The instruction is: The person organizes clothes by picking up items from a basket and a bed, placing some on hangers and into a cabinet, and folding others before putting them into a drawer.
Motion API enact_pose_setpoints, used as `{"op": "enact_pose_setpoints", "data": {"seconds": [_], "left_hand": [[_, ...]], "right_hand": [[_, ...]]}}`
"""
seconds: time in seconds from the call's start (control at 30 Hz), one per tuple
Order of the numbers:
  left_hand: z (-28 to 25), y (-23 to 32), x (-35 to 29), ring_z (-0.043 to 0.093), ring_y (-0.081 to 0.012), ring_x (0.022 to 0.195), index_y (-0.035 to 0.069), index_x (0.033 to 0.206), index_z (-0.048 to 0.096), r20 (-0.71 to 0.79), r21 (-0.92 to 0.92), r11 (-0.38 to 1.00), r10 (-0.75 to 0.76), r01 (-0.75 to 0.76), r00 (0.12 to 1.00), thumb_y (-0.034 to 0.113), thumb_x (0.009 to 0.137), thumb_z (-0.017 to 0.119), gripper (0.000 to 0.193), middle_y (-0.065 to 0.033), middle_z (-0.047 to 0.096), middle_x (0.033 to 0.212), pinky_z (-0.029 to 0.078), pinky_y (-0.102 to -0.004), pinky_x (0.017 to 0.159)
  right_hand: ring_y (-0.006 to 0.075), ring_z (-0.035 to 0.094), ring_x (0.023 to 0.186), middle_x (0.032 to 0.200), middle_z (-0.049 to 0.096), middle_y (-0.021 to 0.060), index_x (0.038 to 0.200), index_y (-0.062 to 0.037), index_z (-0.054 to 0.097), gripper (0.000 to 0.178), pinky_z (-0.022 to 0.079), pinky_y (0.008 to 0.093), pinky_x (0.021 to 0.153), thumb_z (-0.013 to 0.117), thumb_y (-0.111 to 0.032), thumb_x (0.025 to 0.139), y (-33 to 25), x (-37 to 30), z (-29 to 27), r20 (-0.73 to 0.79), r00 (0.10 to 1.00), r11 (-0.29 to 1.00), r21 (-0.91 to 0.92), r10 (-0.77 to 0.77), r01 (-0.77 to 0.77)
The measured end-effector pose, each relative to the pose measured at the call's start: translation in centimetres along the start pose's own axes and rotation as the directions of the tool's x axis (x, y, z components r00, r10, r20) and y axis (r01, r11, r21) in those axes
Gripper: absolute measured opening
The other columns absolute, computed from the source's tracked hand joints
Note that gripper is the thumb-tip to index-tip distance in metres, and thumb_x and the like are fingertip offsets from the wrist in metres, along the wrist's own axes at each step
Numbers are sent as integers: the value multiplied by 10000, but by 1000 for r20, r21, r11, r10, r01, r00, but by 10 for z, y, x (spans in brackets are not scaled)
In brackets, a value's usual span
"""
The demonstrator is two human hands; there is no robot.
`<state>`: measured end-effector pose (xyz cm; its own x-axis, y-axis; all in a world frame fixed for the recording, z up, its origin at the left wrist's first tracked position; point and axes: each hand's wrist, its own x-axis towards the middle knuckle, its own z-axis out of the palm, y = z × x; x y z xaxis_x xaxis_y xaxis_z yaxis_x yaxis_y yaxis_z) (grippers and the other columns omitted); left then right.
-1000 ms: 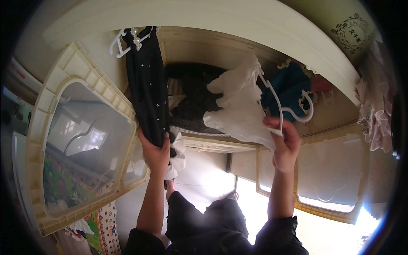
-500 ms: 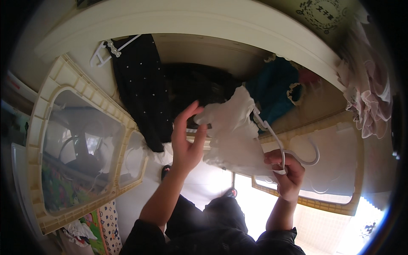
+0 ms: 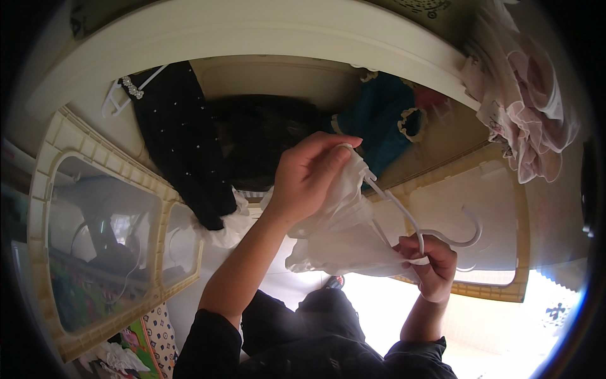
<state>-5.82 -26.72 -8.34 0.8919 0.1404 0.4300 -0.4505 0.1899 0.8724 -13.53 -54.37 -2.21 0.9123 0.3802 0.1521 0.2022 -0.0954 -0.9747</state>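
Observation:
A thin white garment [image 3: 338, 237] with a ruffled edge hangs between my hands, partly on a white plastic hanger [image 3: 402, 210]. My left hand [image 3: 308, 174] pinches the garment's upper edge, close to one end of the hanger. With closed fingers, my right hand [image 3: 434, 265] grips the hanger below its hook, along with a corner of the garment. The hook curves out to the right of that hand. The garment's far side is hidden by my left hand.
An open cream cabinet stands ahead, its left door [image 3: 104, 240] and right door [image 3: 464, 221] swung outward. Inside hang a black dotted garment [image 3: 183, 136] and a teal one [image 3: 375, 120]. Pale pink ruffled clothing [image 3: 524, 107] hangs at the upper right.
My left hand has gone from open fingers beside the garment to pinching its upper edge by the hanger's end. My right hand keeps its grip. The view has shifted slightly.

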Motion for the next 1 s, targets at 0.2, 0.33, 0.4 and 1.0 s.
{"op": "enact_pose_setpoints", "data": {"seconds": [0.2,0.33,0.4,1.0], "left_hand": [[15,-3,11,629,-116,867,64,1118,796,2,217,938,277,-271,961,81,961,744,166,-53,728,1034,500,-238,765],[34,-3,14,645,-220,959,89,1103,810,162,398,781,456,-481,875,56,875,803,230,-53,736,1043,524,-330,861],[49,-5,9,620,-277,1120,104,1112,811,163,414,769,464,-487,871,55,842,823,274,-60,723,1160,513,-382,952],[47,-148,-55,325,-357,1542,95,1634,321,-53,255,951,-166,174,985,289,1060,578,658,-191,298,1677,292,-459,1241]], "right_hand": [[190,703,842,913,742,140,1190,112,717,413,553,294,792,550,42,818,-11,-8,-10,-2,998,987,-147,66,-66],[163,685,819,911,733,123,1188,102,721,409,527,273,752,543,28,827,-11,-9,-11,-2,996,979,-186,84,-83],[154,674,803,921,731,119,1187,101,720,403,517,267,734,553,16,830,-8,-7,-10,-35,997,985,-158,69,-74],[316,726,992,1215,675,229,1449,171,479,695,583,435,999,471,-90,805,20,127,-13,-185,981,945,305,-63,118]]}}
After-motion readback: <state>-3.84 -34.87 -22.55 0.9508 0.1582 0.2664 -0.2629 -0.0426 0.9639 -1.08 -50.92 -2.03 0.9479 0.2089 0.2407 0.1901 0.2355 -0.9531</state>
